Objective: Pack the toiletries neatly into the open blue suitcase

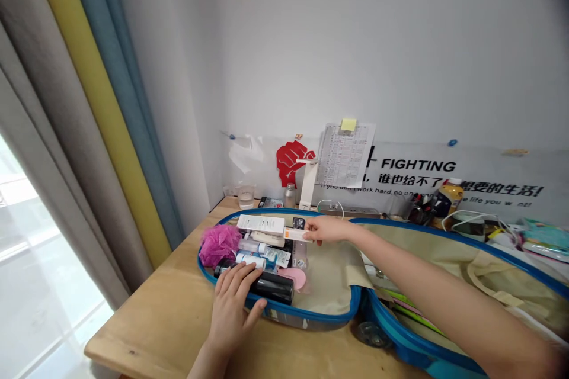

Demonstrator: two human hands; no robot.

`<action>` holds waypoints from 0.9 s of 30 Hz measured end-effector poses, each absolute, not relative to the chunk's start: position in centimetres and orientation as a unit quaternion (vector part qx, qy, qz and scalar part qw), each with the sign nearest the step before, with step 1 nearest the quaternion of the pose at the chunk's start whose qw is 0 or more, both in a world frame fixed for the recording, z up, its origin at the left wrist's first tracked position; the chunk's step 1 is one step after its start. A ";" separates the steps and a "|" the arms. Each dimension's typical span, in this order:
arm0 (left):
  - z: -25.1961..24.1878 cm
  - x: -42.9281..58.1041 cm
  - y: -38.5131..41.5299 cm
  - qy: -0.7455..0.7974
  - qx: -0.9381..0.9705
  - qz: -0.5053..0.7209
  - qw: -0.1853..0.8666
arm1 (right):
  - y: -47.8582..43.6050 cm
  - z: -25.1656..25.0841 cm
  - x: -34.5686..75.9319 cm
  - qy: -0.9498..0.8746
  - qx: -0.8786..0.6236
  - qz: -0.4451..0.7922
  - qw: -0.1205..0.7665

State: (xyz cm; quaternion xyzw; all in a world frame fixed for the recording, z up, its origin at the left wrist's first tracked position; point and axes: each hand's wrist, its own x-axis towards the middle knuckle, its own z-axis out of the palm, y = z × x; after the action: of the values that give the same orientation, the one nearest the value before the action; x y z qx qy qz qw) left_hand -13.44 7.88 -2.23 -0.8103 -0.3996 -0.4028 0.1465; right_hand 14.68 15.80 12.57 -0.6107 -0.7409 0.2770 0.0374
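Note:
An open suitcase with a blue rim (311, 319) lies on the wooden table, its left half filled with toiletries. My right hand (326, 229) pinches one end of a small white and orange box (293, 234) over that half. Flat across the near rim, my left hand (235, 299) has its fingers stretched over a black cylindrical bottle (273, 288). A pink bath puff (220, 245) sits at the left end. Beside it are a long white box (261, 224), a white-capped bottle (251, 260) and a pink round pad (293, 277).
The suitcase's other half (427, 249) stands open on the right, partly behind my right arm. Along the wall are a glass of water (246, 196), a metallic bottle (290, 196), a white lamp (307, 183), a pen holder (421, 210) and an orange drink bottle (448, 198).

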 end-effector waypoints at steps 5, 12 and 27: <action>-2.3 -13.4 7.9 -0.406 -0.813 -0.395 0.134 | 18.1 12.2 10.4 -0.734 -0.622 0.268 0.051; -2.4 -13.4 7.9 -0.403 -0.814 -0.399 0.127 | 19.2 10.1 4.7 -0.723 -0.645 0.238 0.072; -2.3 -13.2 7.9 -0.404 -0.811 -0.408 0.115 | 17.6 7.6 5.3 -0.662 -0.635 0.354 0.181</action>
State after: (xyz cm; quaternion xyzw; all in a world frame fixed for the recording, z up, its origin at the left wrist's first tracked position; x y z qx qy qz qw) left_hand -13.19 7.86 -2.27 -0.8109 -0.4038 -0.4076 0.1150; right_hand 5.27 17.64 7.62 -0.6347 -0.6624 0.3543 0.1811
